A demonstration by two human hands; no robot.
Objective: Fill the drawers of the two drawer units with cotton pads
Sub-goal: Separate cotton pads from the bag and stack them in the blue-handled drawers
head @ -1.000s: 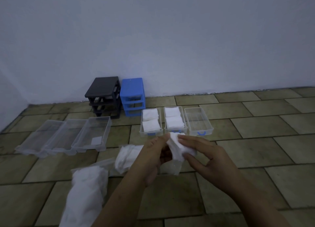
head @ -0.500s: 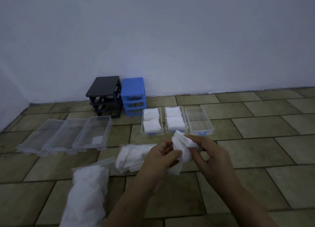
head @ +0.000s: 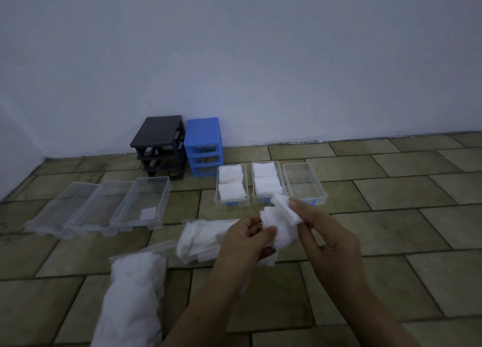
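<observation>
Nearest the camera, a full clear bag of cotton pads (head: 133,302) lay on the tiled floor (head: 391,281) at lower left. Just beyond it an opened bag (head: 200,238) spilled a loose row of white pads.

Above that bag, both hands worked one small stack of cotton pads (head: 283,222). The left hand (head: 246,238) pinched its lower edge between thumb and fingers, and the right hand (head: 322,235) gripped its upper right side with curled fingers. The stack was fanned and uneven. Such pads looked very light, soft and compressible, so they would probably splay or shed single pads unless squeezed flat across the broad faces, with the edges squared first.

Farther off, three clear drawers with blue handles stood side by side: the left blue-handled drawer (head: 230,183) and the middle blue-handled drawer (head: 266,181) each held two stacks, while the right blue-handled drawer (head: 303,183) was empty and seemed the likely target. To the left sat three larger clear drawers (head: 104,205), one holding a single pad (head: 148,213). Against the wall stood the black drawer frame (head: 159,144) and blue drawer frame (head: 203,145), their slots vacant.
</observation>
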